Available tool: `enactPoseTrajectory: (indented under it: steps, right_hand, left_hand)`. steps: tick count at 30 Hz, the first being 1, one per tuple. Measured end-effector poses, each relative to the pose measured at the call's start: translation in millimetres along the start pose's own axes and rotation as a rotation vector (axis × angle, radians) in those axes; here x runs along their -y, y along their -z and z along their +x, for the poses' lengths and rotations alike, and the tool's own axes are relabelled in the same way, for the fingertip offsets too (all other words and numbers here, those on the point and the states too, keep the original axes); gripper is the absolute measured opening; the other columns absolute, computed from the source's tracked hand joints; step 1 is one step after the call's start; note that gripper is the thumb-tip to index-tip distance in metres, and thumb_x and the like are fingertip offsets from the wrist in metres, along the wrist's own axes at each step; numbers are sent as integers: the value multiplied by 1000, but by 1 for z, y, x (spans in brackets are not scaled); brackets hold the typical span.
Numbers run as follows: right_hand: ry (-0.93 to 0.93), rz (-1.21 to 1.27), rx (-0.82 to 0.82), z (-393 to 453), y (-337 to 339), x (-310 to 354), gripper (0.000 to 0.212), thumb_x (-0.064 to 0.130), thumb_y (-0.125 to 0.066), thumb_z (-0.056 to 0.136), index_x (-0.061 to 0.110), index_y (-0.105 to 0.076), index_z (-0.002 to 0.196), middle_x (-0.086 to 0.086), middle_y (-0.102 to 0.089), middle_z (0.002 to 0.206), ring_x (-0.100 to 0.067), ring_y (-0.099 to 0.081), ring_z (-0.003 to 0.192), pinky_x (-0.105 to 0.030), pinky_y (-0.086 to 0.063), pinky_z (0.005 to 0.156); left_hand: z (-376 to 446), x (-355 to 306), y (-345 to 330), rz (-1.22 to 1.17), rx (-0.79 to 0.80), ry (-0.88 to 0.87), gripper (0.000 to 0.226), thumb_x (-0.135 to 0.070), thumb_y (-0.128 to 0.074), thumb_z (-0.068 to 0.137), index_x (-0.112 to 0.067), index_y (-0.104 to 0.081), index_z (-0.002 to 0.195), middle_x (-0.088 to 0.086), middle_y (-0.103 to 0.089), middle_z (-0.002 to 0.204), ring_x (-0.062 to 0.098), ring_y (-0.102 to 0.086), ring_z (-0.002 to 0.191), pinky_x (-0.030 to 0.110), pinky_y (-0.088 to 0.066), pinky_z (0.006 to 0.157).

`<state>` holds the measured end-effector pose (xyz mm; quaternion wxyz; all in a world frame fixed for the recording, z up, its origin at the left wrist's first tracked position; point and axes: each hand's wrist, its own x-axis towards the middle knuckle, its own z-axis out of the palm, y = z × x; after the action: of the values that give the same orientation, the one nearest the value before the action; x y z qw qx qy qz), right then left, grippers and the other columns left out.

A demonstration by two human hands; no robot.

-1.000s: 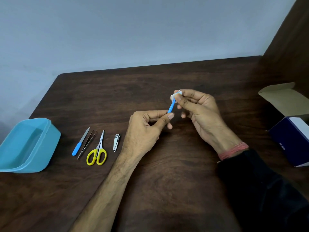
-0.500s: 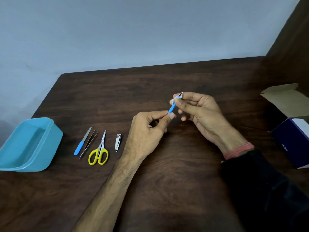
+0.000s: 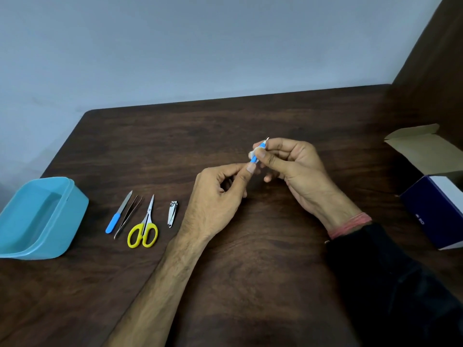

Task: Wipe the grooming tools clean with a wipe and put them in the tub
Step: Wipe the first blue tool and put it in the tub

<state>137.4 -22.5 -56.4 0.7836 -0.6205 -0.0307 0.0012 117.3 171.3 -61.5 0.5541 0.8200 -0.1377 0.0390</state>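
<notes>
The right hand [image 3: 293,166] with its white wipe [image 3: 251,154] has slid down the blue-handled tool [image 3: 256,156]: a second ago the wipe covered the metal tip, and now that tip pokes out above the fingers. Less blue handle shows between the hands, and the left hand [image 3: 220,196], pinching the lower end, now sits closer to the right.

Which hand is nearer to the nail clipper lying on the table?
Left. The left hand is just right of the nail clipper, apart from it. The right hand is farther right, holding a blue-handled tool with the left.
</notes>
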Motion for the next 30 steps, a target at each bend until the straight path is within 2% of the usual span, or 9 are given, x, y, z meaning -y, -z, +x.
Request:
enactPoseTrajectory:
  steps: [4,8,11,12,14,17,24,26,30]
  right_hand:
    - [-7,43,0,0,1,2,20,18,-82,89,9,-81,106,-11,-83,100,-15,-70,80,-21,-54,60]
    - [1,51,-5,0,0,0,23,23,-82,86,10,-82,105,-12,-84,102,-12,-69,79,-21,-53,58]
    - [15,-19,10,1,-1,-1,25,23,-83,85,9,-82,107,-14,-84,101,-13,-69,77,-21,-51,56]
    - [17,-2,-6,2,-1,-1,24,22,-83,85,10,-82,105,-13,-84,101,-13,-68,77,-21,-50,56]
    - [23,36,-43,2,0,-1,21,20,-83,86,11,-82,104,-11,-84,102,-11,-66,76,-21,-50,55]
    - [24,-59,1,1,0,-5,13,13,-80,96,10,-82,108,-10,-85,103,-10,-71,78,-21,-50,54]
    - [24,-19,-28,2,1,-4,11,9,-77,99,9,-82,109,-10,-84,104,-7,-61,71,-21,-46,49]
    - [13,-38,3,2,1,-4,13,9,-76,99,7,-81,111,-11,-84,105,-7,-61,70,-20,-46,49]
    - [7,38,-45,2,4,-2,10,10,-76,99,11,-82,108,-10,-84,106,-7,-60,72,-20,-45,50]
  left_hand:
    - [1,-1,1,1,26,1,24,-41,-63,113,-34,-86,108,-1,-73,70,3,-53,49,23,-44,53]
    - [0,1,1,24,20,5,20,-40,-70,110,-34,-87,103,-7,-78,72,22,-67,59,35,-53,60]
    - [1,1,0,17,2,9,16,-39,-74,107,-33,-88,102,-7,-79,71,29,-70,62,40,-55,62]
    - [1,1,0,8,-7,14,15,-39,-75,106,-33,-89,103,-6,-79,71,28,-69,61,39,-54,60]
    - [1,0,0,-12,-19,19,13,-39,-77,105,-34,-89,105,-5,-78,70,16,-61,52,31,-50,54]
    - [1,0,1,-18,-31,5,12,-39,-79,104,-34,-89,105,-4,-77,68,4,-54,49,23,-45,52]
    - [1,0,1,-12,-49,-6,12,-38,-80,103,-32,-90,104,-2,-71,60,1,-51,46,19,-43,53]
    - [0,1,0,-1,-51,-4,13,-38,-80,103,-32,-90,103,-3,-70,59,2,-51,48,20,-43,56]
    - [2,1,-1,-10,-43,16,17,-39,-76,106,-29,-88,100,-6,-65,60,1,-53,54,18,-43,60]
